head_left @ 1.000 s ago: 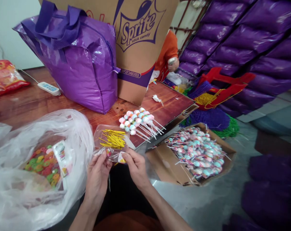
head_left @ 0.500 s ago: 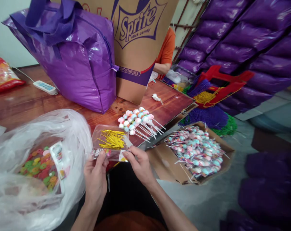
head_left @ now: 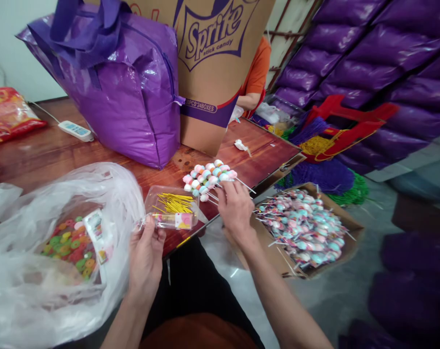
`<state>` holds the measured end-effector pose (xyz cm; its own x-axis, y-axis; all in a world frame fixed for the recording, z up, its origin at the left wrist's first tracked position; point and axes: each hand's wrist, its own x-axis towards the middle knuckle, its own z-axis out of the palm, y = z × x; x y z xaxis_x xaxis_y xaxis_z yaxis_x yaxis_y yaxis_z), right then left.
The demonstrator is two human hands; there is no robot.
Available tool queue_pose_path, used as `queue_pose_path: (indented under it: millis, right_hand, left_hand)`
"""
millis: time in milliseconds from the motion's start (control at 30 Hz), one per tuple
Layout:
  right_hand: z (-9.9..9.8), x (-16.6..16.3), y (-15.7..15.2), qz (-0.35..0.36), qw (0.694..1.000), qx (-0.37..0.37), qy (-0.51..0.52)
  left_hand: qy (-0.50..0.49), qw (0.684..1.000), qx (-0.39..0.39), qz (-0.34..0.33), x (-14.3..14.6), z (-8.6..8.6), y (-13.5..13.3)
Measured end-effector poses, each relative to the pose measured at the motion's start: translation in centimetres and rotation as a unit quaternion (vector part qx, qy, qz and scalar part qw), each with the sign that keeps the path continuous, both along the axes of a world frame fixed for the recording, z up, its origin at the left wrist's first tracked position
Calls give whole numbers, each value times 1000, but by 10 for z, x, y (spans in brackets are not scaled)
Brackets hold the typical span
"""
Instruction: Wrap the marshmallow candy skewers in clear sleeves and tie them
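Observation:
My left hand [head_left: 146,252] pinches the end of a small clear wrapper [head_left: 169,222] with a coloured label, held just over the table's near edge. My right hand [head_left: 235,206] reaches over the sticks of a pile of pastel marshmallow lollipops [head_left: 209,178] on the brown table [head_left: 41,155]; its fingers curl onto the sticks. Between the two hands a clear tray of yellow twist ties [head_left: 173,203] rests on the table.
A big clear plastic bag [head_left: 56,252] of ring-shaped sweets lies at left. A purple bag [head_left: 114,82] and a Sprite carton [head_left: 216,63] stand behind. A cardboard box of wrapped lollipops [head_left: 303,228] sits low at right. A person in orange [head_left: 256,77] works beyond the carton.
My right hand has let go of the clear wrapper and moved up and right onto the lollipop sticks. The left hand keeps the wrapper.

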<state>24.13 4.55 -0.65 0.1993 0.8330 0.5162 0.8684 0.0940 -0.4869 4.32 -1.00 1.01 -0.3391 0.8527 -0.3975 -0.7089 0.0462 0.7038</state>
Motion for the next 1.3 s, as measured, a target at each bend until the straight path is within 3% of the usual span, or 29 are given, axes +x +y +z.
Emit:
queue_pose_path:
  millis: [100,200,333,433,500,767,967,1300]
  right_hand:
    - [-8,16,22,-40,989,-40,-139]
    - [-16,20,25,-27,987,-45,-150]
    - [-9,13,-3,52,997,26,52]
    - [5,3,-37,119,967,23,226]
    - [14,-3,-57,144,953,17,266]
    - [18,7,-80,197,973,53,111]
    - [25,20,-83,230,972,39,-8]
    - [9,1,-83,273,956,2,111]
  left_hand:
    - [-43,998,-37,13,-8,2,5]
    - [-70,994,-79,23,-12,6,11]
    - [-78,988,-126,33,-16,13,17]
    - [-75,987,-138,42,-19,15,21]
    - [-71,987,-137,45,-19,14,22]
    - [-51,992,-110,40,-18,4,18]
    - [31,999,-28,23,-20,-8,14]
    - [159,986,39,-1,-11,-14,6]
